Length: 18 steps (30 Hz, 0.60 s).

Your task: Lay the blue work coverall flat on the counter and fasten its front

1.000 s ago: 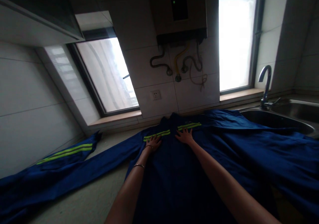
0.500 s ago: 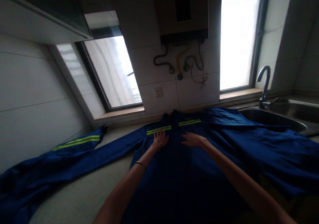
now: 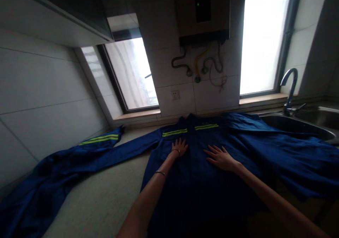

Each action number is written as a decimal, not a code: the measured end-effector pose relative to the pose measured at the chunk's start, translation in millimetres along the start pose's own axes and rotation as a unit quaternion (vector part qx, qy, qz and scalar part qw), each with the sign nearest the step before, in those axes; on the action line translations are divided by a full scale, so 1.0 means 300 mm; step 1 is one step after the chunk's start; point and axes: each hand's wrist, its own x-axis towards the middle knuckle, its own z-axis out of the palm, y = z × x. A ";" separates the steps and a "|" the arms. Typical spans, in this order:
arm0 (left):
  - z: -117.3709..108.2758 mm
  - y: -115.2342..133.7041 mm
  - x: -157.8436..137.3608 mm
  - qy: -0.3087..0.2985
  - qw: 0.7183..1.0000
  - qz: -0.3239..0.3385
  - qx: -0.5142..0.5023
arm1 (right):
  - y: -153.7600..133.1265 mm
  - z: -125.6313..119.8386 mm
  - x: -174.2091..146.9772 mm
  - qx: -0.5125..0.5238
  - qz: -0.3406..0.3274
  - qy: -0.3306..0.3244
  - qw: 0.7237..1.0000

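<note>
Resting w/ splayed fingers of L hand [image 3: 180, 148] & R hand [image 3: 218, 158], gripping nothing, on blue jacket [image 3: 194, 178] directly underneath, spread on counter [image 3: 106, 192] w/ collar [image 3: 188, 118] twd wall [image 3: 212, 96], lengthwise fr. there twd near side, nearer yellow chest stripes [image 3: 174, 133] w/ L than R.

And there's the dark-blue jacket [image 3: 196, 174], spread on the countertop [image 3: 106, 192], collar [image 3: 192, 116] at twelve o'clock, lime double stripes [image 3: 174, 132] across the chest near eleven and one! A sleeve [image 3: 135, 147] stretches towards nine, beside a striped blue end [image 3: 104, 139]; creased cloth [image 3: 286, 156] fans to three; six o'clock sinks into shadow.
</note>
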 end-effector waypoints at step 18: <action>0.005 -0.012 0.012 0.010 1.000 0.005 0.003 | -0.520 0.382 -0.374 -0.005 -0.201 0.248 0.948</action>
